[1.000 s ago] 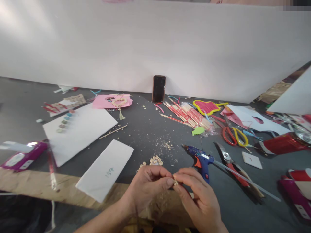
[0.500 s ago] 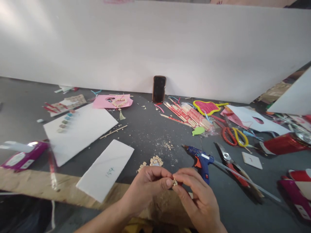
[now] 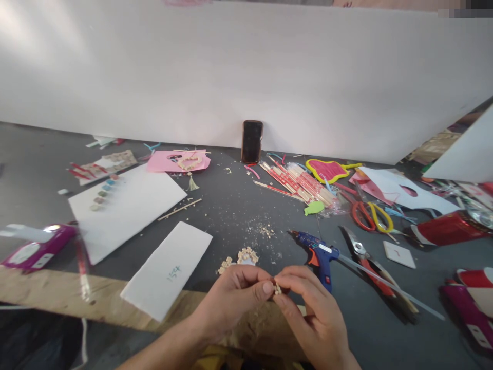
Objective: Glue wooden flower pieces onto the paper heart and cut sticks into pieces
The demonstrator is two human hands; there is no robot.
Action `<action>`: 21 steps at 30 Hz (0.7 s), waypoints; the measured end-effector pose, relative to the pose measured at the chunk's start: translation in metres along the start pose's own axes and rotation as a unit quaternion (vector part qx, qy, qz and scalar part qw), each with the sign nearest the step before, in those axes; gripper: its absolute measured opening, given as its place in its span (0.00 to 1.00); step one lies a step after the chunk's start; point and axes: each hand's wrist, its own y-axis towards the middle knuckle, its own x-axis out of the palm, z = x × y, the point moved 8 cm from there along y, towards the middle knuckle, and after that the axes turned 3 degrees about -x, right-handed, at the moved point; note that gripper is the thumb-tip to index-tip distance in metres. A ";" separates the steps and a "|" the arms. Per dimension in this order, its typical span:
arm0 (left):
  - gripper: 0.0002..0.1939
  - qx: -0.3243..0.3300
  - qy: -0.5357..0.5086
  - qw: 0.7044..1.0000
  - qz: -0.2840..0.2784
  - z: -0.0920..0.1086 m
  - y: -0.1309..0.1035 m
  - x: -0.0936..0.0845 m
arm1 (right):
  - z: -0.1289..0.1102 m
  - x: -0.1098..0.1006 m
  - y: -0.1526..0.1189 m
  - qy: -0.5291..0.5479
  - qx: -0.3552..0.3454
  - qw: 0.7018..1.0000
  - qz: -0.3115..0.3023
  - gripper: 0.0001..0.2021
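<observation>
My left hand and my right hand meet at the table's front edge, fingertips pinched round a small cluster of pale wooden pieces. Most of the cluster is hidden by the fingers. Just beyond my left hand lies a ring of similar pale pieces with something white inside it, and a smaller clump sits beside it, partly covered. Loose bits and white dust are scattered further up. A blue glue gun with orange trigger lies just past my right hand, a long clear glue stick trailing from it.
Pliers with red grips, scissors and a red can lie on the right. Bundled sticks lie behind. A phone leans against the white board. White foam sheets and a purple box are on the left.
Very little differs. Both hands stay in the same place, and the small cluster between the fingertips shows slightly more, perhaps turned a little.
</observation>
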 end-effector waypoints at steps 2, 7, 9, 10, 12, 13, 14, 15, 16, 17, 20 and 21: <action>0.11 -0.001 -0.011 1.000 -0.004 -0.001 0.000 0.000 | 0.001 0.000 0.000 0.003 0.003 1.000 -0.004 0.12; 0.10 -0.012 -0.032 0.999 0.002 -0.006 0.001 -0.001 | 0.000 0.002 0.002 0.010 0.002 1.000 -0.008 0.11; 0.11 -0.015 -0.037 0.999 0.001 -0.006 0.002 -0.001 | -0.001 0.003 0.002 0.016 0.001 1.000 -0.005 0.11; 0.11 -0.016 -0.040 0.999 0.000 -0.007 0.002 -0.001 | -0.001 0.003 0.002 0.020 0.001 1.000 -0.003 0.11; 0.11 -0.015 -0.047 0.999 -0.003 -0.007 0.002 0.000 | -0.002 0.003 0.002 0.023 0.001 1.000 -0.002 0.11; 0.11 -0.014 -0.050 0.999 -0.005 -0.006 0.002 0.000 | -0.002 0.003 0.002 0.023 0.002 1.000 -0.002 0.11; 0.11 -0.013 -0.052 0.999 -0.005 -0.006 0.002 0.000 | -0.002 0.003 0.002 0.022 0.002 1.000 -0.001 0.11; 0.11 -0.010 -0.053 0.999 -0.005 -0.006 0.002 0.000 | -0.002 0.003 0.002 0.021 0.003 1.000 -0.001 0.11; 0.11 -0.008 -0.053 0.999 -0.005 -0.006 0.002 0.000 | -0.001 0.003 0.002 0.021 0.003 1.000 0.000 0.10; 0.11 -0.007 -0.054 0.999 -0.005 -0.006 0.002 0.000 | -0.001 0.003 0.002 0.022 0.003 1.000 0.001 0.10; 0.10 -0.008 -0.062 0.998 -0.004 -0.007 0.002 0.000 | -0.001 0.002 0.001 0.025 0.002 1.000 0.002 0.11; 0.10 -0.009 -0.064 0.998 -0.004 -0.007 0.002 0.000 | -0.001 0.002 0.001 0.027 0.002 1.000 0.003 0.11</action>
